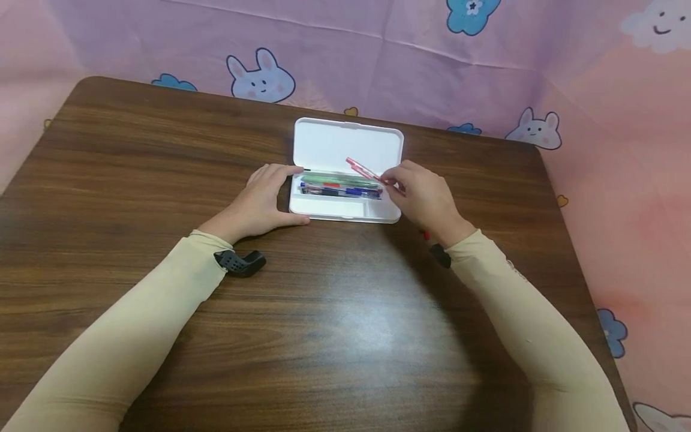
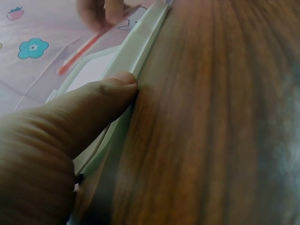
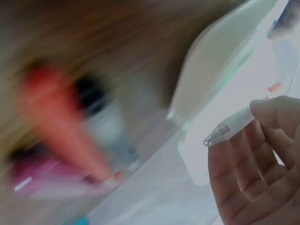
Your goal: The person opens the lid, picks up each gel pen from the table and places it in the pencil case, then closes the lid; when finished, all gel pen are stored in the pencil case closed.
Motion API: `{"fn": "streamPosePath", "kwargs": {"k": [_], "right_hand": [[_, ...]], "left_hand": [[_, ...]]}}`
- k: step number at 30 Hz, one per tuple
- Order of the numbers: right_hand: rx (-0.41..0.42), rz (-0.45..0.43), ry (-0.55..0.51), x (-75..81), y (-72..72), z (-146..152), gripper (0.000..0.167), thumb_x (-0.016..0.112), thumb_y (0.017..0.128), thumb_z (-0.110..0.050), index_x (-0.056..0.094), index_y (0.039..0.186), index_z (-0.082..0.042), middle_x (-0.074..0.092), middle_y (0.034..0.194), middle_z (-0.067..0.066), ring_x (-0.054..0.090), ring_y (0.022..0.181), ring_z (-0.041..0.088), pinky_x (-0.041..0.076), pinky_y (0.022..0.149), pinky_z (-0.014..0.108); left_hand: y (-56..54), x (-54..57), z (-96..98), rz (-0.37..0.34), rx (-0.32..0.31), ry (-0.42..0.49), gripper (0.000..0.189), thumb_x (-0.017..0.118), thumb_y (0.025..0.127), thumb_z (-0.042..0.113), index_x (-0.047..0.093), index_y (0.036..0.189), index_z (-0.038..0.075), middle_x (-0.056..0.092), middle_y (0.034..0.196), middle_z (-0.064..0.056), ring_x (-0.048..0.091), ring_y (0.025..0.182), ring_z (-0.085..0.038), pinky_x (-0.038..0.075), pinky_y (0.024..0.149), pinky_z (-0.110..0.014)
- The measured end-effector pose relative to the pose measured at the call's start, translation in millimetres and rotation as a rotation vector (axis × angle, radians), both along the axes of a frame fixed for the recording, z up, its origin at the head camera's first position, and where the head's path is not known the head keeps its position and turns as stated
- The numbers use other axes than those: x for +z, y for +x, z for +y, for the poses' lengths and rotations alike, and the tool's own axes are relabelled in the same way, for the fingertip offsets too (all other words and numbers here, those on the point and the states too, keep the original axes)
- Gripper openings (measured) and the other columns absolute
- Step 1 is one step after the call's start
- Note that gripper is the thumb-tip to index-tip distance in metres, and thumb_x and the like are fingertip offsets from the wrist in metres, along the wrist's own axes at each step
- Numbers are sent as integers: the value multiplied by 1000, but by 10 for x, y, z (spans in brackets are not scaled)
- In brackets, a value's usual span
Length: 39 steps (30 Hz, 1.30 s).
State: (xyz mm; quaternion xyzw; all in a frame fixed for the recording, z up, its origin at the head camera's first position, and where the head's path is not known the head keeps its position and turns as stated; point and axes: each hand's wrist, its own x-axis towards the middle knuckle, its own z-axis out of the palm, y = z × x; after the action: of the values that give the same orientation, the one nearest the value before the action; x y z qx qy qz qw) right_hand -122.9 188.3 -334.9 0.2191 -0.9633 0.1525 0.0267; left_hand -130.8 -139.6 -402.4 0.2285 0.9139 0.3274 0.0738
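from the head, the open case [image 1: 329, 207] lies on the brown table [image 1: 324, 336], its lid [image 1: 348, 141] turned back towards the curtain [image 1: 335, 54]. the left hand [image 1: 254, 204] spreads wide and grips the case's left end, thumb at the near edge, fingers towards the far side. the right hand [image 1: 429, 195] pinches a red pen [image 1: 363, 169], slanted above the case's right half. a green pen [image 1: 324, 179] and a blue pen [image 1: 358, 192] lie in the long compartment. from the left wrist, the left thumb rests on the case's near rim. from the right wrist, the red pen's clear tip juts from the pinch; a red thing [image 3: 63, 122] and a pink thing [image 3: 51, 176] are too blurred to identify.
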Motion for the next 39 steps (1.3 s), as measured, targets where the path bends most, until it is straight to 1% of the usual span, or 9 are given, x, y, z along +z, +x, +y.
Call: {"fn": "streamPosePath", "kwargs": {"k": [3,7,11,17,24,26,32,35,39], "right_hand": [[63,5,49,-22,-45,-151,20,70,98,-14,77,117,-12,72,104,5,64,83,21,56,64,36],[115,-22,71,-53,-104,-271,21,69,99,-15,77,119,-14,73,108,4,67,91,21,60,74,37],[146,-49,79,-87,-157,-334,23,67,100,-16,77,121,-14,73,110,4,66,94,20,60,81,38],[164,-70,94,-115,-205,-376,23,67,101,-16,78,121,-16,74,113,4,66,102,21,59,93,38],[193,-63,80,-136,-229,-404,23,67,101,-15,77,122,-13,72,112,4,64,99,19,59,90,37],[198,-66,83,-135,-233,-406,24,67,101,-14,76,123,-12,71,114,5,64,101,20,59,91,37],[170,-67,93,-82,-213,-304,27,67,100,-13,72,127,-12,69,120,6,64,112,23,59,93,40],[131,-61,71,-40,-176,-162,27,69,99,-12,72,126,-11,69,119,7,65,108,23,59,90,41],[47,-67,-19,-11,-135,116,27,69,98,-10,71,125,-7,67,111,9,62,95,23,57,80,40]], "left_hand": [[1,-2,31,-6,-8,5,102,86,80,53,35,159,11,40,158,-15,29,151,-34,8,129,-55],[-10,-18,65,-3,-13,10,102,85,80,54,35,159,12,39,159,-14,29,151,-33,8,129,-54],[-8,-21,79,2,-12,15,102,86,80,54,36,158,11,40,158,-13,29,151,-33,7,129,-53],[7,-1,92,4,-13,13,102,86,80,54,36,158,11,40,158,-14,30,151,-33,7,129,-52],[11,15,75,7,-9,10,102,86,80,53,36,158,11,41,158,-14,30,150,-32,6,130,-50],[13,14,65,2,-6,8,102,86,80,53,35,159,11,40,158,-14,30,151,-33,6,130,-50],[17,15,39,-13,7,8,101,86,81,52,36,158,11,39,159,-15,28,152,-34,6,130,-51],[18,13,27,-14,9,9,101,86,81,51,36,158,11,39,159,-15,28,152,-34,6,130,-51],[15,5,2,-18,13,10,101,86,81,51,35,159,12,38,160,-15,27,152,-34,5,130,-51]]}}
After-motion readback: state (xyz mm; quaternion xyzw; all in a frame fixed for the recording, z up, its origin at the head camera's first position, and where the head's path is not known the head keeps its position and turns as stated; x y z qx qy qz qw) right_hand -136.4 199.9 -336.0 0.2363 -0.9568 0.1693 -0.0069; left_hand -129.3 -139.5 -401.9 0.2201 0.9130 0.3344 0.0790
